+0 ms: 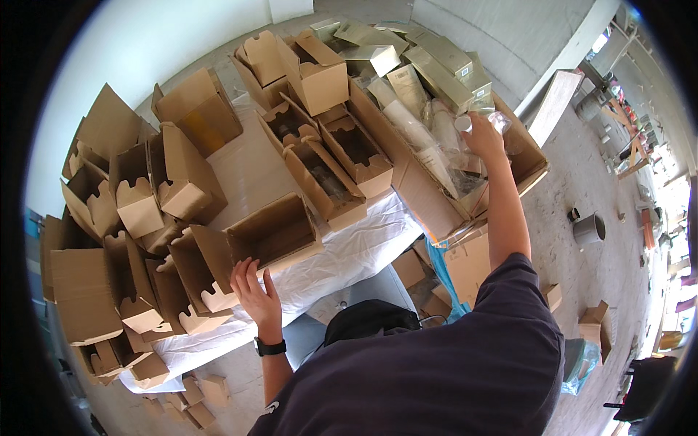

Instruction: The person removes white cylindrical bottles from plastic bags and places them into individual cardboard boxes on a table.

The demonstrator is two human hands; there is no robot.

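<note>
My left hand [256, 298] rests its outstretched fingers against the near corner of an open, empty-looking brown cardboard box [273, 236] on the table. My right hand [486, 139] reaches into a large shallow cardboard carton [525, 171] on the right. Its fingers are closed round a white-ended cylinder [463, 124], with clear plastic [500, 122] showing on the other side of the hand. Beside it in the carton lie several long plastic-wrapped pieces [413, 129]. Gold-coloured boxes [440, 76] are heaped at the carton's far end.
Several open brown boxes [190, 178] crowd the table's left side. Two narrow boxes [325, 178] at the middle hold dark or clear contents that I cannot make out. White sheeting [363, 236] covers the near table edge. A grey bucket [589, 229] stands on the floor at right.
</note>
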